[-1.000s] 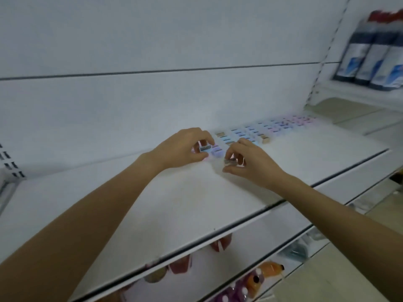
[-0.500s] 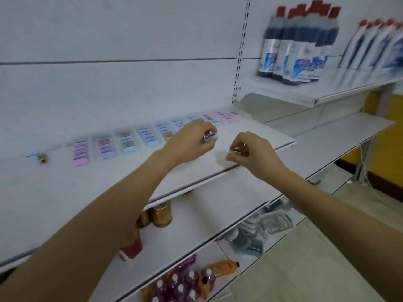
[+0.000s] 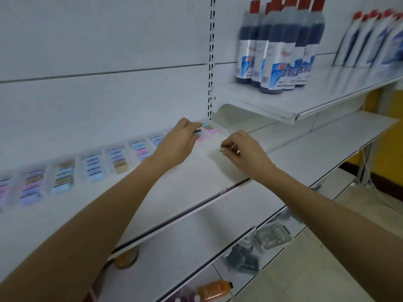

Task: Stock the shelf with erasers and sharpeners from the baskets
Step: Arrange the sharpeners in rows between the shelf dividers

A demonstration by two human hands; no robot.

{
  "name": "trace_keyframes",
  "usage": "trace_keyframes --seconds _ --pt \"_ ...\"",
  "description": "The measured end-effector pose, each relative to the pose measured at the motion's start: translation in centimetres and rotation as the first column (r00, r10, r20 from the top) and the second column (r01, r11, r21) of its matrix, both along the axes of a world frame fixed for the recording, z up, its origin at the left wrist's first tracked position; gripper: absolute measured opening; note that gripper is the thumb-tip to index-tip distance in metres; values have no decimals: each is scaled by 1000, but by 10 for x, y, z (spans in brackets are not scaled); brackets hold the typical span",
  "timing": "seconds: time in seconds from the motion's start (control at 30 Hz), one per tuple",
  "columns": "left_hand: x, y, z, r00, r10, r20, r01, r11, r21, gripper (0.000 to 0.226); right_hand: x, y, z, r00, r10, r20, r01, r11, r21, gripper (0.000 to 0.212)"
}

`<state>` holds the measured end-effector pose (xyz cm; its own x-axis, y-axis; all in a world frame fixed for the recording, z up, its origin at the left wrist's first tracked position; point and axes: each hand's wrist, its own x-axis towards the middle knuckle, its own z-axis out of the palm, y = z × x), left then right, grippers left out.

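Note:
A long row of pastel erasers (image 3: 117, 156) in short columns lies along the back of the white shelf (image 3: 178, 192). My left hand (image 3: 178, 142) hovers near the row's right end and pinches a small dark-edged item (image 3: 197, 131) in its fingertips. My right hand (image 3: 244, 151) is a little to the right, over the shelf's right end, pinching a small metallic piece (image 3: 225, 147). The view is blurred, so I cannot tell eraser from sharpener in either hand.
Dark bottles with red caps (image 3: 277, 46) stand on a higher shelf at right. White baskets (image 3: 272, 236) and a dark one (image 3: 242, 260) sit on a low shelf at the lower right. Orange bottles (image 3: 214, 288) and cans (image 3: 126, 258) are on the shelves below.
The view has swung right along the shelf. Both hands travelled right along the eraser row to its right end, each still pinching its small item.

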<state>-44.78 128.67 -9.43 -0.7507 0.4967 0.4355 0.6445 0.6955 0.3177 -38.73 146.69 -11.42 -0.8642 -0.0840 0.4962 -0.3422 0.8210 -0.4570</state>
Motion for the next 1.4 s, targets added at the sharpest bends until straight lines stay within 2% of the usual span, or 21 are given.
trace_keyframes --seconds 0.2,0.33,0.53,0.7,0.8,0.93,1.13,1.27,1.4 --pt "-47 17 8 997 77 -26 -74 990 123 32 -56 19 0 1000 19 -14 -17 997 79 17" --pt "-63 26 3 988 153 12 -153 983 105 31 -83 26 -1 999 46 -24 -41 985 168 21" --pt "-76 37 -7 938 340 72 -346 934 94 30 -126 33 -4 998 59 -21 -53 975 214 24" --pt "-67 49 -24 892 445 74 -450 889 87 31 -149 42 -21 990 133 -46 -125 981 145 21" --pt "-58 45 -32 858 512 -31 -510 858 56 30 -152 45 -25 984 161 -77 -159 987 38 19" --pt "-53 38 -40 834 545 -92 -544 838 36 30 -152 48 -29 978 192 -83 -190 981 30 7" --pt "-51 40 -35 824 561 -81 -554 827 99 35 -149 50 -29 984 177 -16 -173 975 137 15" --pt "-49 38 -38 840 536 -83 -528 843 105 26 -149 49 -27 986 166 -12 -163 975 150 20" --pt "-51 37 -39 852 518 -83 -505 852 137 26 -149 50 -28 987 158 -21 -152 975 160 23"
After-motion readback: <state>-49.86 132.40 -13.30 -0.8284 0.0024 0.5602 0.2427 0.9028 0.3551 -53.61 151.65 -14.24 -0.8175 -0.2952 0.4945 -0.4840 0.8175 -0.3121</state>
